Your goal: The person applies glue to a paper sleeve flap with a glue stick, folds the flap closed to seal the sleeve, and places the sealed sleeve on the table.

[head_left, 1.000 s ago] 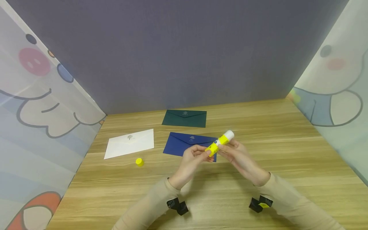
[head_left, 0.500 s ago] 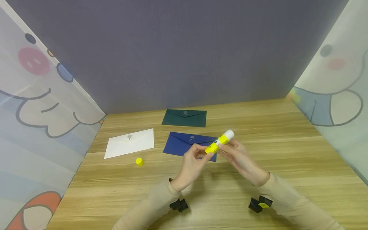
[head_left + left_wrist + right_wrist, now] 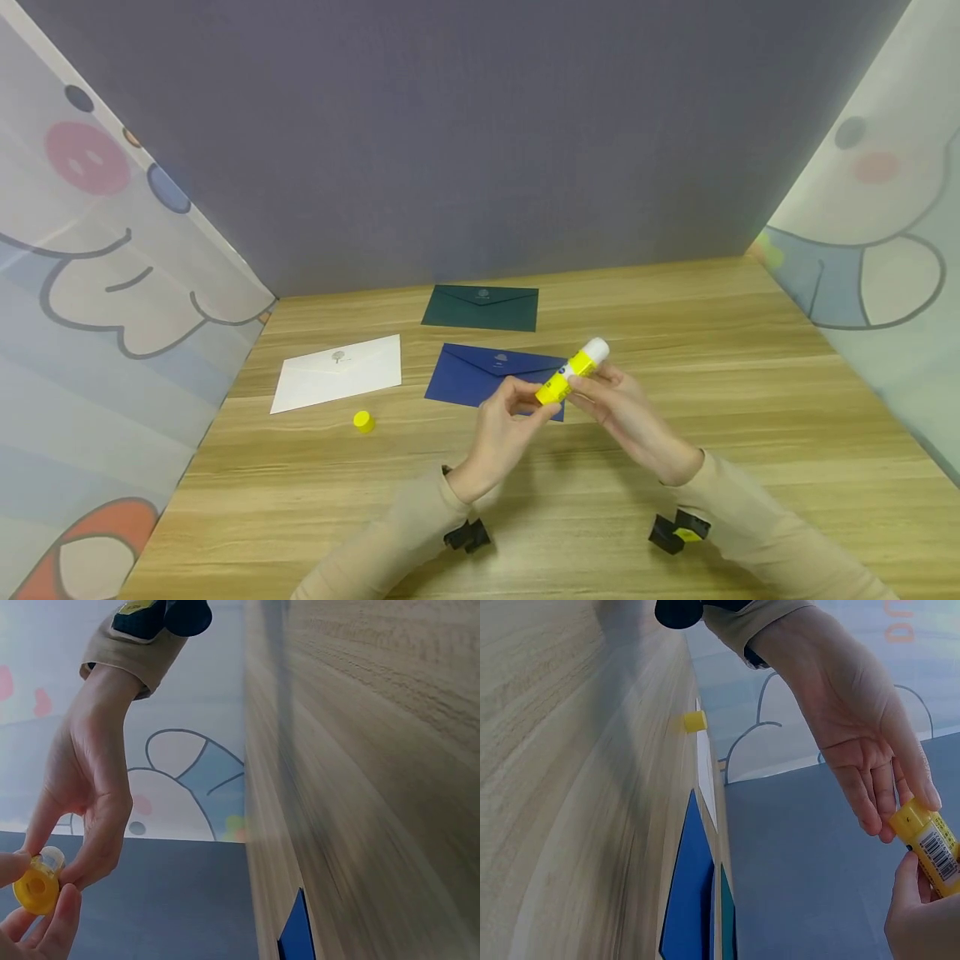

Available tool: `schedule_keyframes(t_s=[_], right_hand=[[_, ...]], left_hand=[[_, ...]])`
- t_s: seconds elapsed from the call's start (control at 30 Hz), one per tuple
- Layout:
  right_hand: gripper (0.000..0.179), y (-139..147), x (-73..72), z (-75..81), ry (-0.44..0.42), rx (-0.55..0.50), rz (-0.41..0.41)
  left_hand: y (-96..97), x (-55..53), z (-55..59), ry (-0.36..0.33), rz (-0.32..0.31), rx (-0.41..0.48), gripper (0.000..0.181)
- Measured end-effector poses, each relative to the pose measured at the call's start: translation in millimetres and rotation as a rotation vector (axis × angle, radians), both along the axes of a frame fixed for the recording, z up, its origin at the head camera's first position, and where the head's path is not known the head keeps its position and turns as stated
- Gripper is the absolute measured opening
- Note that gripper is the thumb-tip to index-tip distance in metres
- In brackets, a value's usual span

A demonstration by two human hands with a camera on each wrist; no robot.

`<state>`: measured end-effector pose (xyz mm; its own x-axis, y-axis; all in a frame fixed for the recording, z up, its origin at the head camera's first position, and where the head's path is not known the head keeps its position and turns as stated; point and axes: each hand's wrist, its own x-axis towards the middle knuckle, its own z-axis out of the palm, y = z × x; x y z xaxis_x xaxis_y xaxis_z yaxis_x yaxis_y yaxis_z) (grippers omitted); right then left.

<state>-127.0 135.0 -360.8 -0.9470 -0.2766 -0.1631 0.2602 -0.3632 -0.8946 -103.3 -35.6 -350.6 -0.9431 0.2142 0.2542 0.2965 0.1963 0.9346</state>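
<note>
Both hands hold an uncapped glue stick (image 3: pixel 579 367), yellow with a white upper end, tilted up to the right above the blue envelope (image 3: pixel 467 377). At its yellow base, the left hand (image 3: pixel 498 435) pinches between thumb and fingers. The right hand (image 3: pixel 636 423) grips the body higher up, thumb on the near side. The left wrist view shows the round bottom of the glue stick (image 3: pixel 36 889) facing the camera. In the right wrist view a barcode label shows on the glue stick (image 3: pixel 936 853). Its yellow cap (image 3: pixel 363 422) stands on the table, left of the hands.
On the wooden table (image 3: pixel 750 400), a white envelope (image 3: pixel 337 377) lies at the left and a dark green envelope (image 3: pixel 480 310) at the back, behind the blue one. A grey panel (image 3: pixel 495 142) rises behind the table, with cartoon-printed sheets at both sides.
The left hand has turned slightly at the base of the glue stick, its thumb shifting a little right and down. The right hand and the glue stick stay nearly in place.
</note>
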Motion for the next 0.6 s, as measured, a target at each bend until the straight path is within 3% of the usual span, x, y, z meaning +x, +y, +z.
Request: schedule_keyframes(t_s=[0.23, 0.43, 0.6], right_hand=[[0.055, 1, 0.0, -1.1, 0.008, 0.003, 0.002], [0.052, 3, -1.2, -2.7, 0.032, 0.041, 0.009], [0.045, 8, -1.8, -3.2, 0.069, 0.104, 0.0]], left_hand=[[-2.6, -4.1, -6.5, 0.017, -0.049, -0.021, 0.025], [-9.7, -18.5, -28.8, 0.124, -0.106, -0.079, 0.027], [-21.0, -24.6, -32.1, 0.181, -0.151, -0.177, 0.026]])
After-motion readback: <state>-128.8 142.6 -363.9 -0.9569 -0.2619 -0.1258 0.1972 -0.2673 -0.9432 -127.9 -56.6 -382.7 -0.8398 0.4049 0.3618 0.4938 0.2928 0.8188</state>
